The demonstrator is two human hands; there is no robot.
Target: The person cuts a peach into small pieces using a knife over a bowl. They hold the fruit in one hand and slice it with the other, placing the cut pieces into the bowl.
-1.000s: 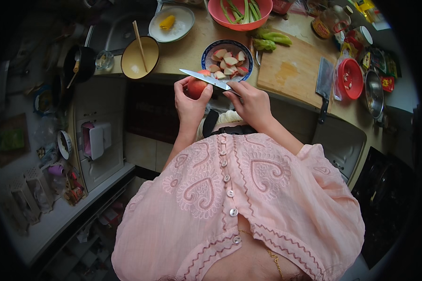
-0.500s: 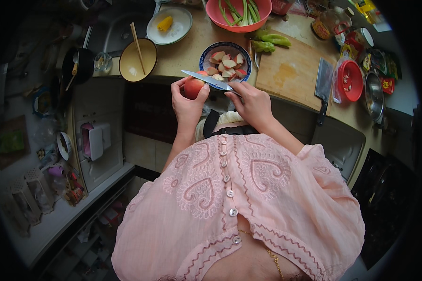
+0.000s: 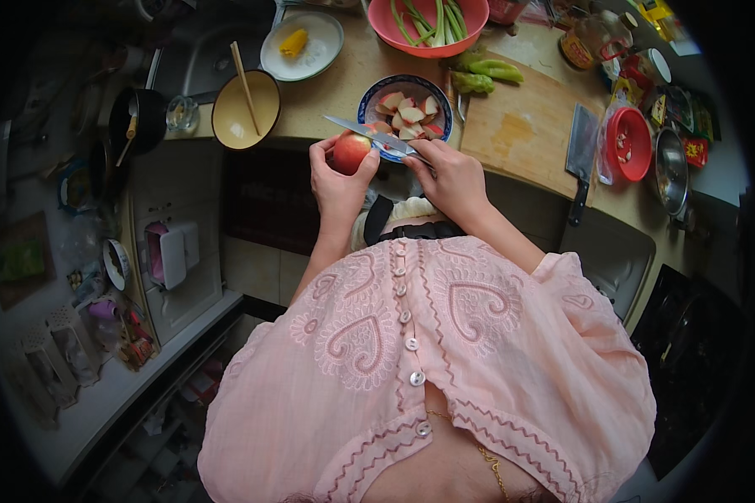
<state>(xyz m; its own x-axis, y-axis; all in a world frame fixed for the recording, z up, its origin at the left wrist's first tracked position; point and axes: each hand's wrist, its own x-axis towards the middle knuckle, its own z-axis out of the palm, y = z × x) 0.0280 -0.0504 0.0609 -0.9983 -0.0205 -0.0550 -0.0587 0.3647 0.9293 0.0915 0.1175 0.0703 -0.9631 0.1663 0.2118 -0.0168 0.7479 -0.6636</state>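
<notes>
Over the counter's front edge, my left hand [image 3: 337,172] is wrapped round a smooth red fruit [image 3: 352,154], an apple or a nectarine; I cannot tell which. In my right hand [image 3: 451,178] is a small fruit knife [image 3: 391,141], its handle mostly hidden by my fingers. The blade points left and lies across the far, upper side of the fruit, close to my left fingers. Just beyond, a blue-and-white patterned bowl [image 3: 362,116] holds several cut chunks [image 3: 411,114] with pale flesh and red skin.
To the right lie a wooden cutting board [image 3: 512,126], green peppers [image 3: 495,70] and a cleaver [image 3: 580,151], its handle past the edge. A red bowl [image 3: 637,126] stands beyond. On the left are a yellow bowl [image 3: 226,101] with chopsticks [image 3: 245,84] and a white plate [image 3: 331,42].
The fruit has turned slightly in my left hand, showing a paler patch near the blade. The knife has shifted a little on it, and the whole view has moved slightly.
</notes>
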